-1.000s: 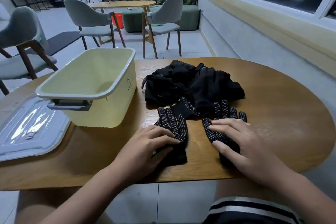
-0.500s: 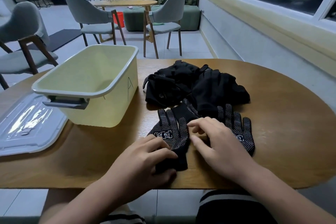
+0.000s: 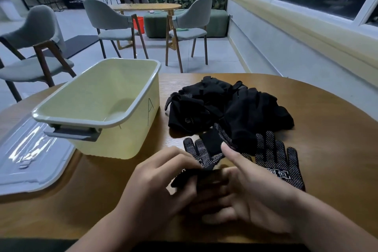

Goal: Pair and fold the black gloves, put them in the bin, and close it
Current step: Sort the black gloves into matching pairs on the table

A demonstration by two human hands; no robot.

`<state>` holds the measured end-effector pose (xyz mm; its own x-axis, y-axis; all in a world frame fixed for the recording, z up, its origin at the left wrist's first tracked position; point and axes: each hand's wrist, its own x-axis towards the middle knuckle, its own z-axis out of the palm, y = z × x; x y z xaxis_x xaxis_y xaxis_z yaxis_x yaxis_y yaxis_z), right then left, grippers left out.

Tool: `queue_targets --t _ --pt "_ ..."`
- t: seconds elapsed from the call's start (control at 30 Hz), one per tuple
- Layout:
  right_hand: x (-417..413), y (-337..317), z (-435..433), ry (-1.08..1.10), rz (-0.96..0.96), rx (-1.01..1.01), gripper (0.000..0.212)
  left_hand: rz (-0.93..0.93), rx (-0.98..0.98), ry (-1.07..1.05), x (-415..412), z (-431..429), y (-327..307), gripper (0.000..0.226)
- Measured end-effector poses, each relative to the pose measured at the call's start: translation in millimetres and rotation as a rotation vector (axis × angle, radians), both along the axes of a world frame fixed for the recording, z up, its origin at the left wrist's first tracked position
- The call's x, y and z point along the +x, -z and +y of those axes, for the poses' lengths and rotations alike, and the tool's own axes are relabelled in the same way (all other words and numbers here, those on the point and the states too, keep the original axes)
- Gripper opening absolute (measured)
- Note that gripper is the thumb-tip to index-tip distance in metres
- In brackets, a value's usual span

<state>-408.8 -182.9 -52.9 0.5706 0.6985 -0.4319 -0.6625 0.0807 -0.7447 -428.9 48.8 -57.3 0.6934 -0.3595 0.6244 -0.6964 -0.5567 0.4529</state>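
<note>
One dotted glove (image 3: 280,168) is lying flat by you. Your left hand (image 3: 161,182) is pinching the cuff of its mate (image 3: 204,155) with curled fingers. Your right hand (image 3: 251,192) is touching it, fingers straight. So pairing is only starting. More are waiting in a pile (image 3: 231,106). No gloves are sitting in the bin (image 3: 81,121), its lid (image 3: 30,159) lying beside it.
</note>
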Motion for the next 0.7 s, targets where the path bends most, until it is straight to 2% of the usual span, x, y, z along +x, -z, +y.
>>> queue_targets --t 0.07,0.2,0.3,0.47,0.57,0.7 --pt "-4 -1 8 0.002 0.032 0.126 0.093 0.013 -0.006 0.065 -9 -1 -2 0.012" --pt "-2 -7 26 0.156 0.105 0.304 0.088 0.041 0.033 0.166 -26 -5 1 0.014" --pt "8 -8 34 0.191 0.062 0.283 0.094 0.059 0.058 0.210 -32 -7 6 0.016" --pt "39 -15 43 0.333 -0.079 0.171 0.084 0.109 0.136 0.209 -29 -3 15 0.016" --pt "56 -18 44 0.356 -0.237 0.061 0.073 0.108 0.241 0.192 -23 0 27 0.015" --pt "71 -27 28 0.454 -0.670 -0.222 0.038 0.143 0.278 0.192 -19 3 29 0.015"
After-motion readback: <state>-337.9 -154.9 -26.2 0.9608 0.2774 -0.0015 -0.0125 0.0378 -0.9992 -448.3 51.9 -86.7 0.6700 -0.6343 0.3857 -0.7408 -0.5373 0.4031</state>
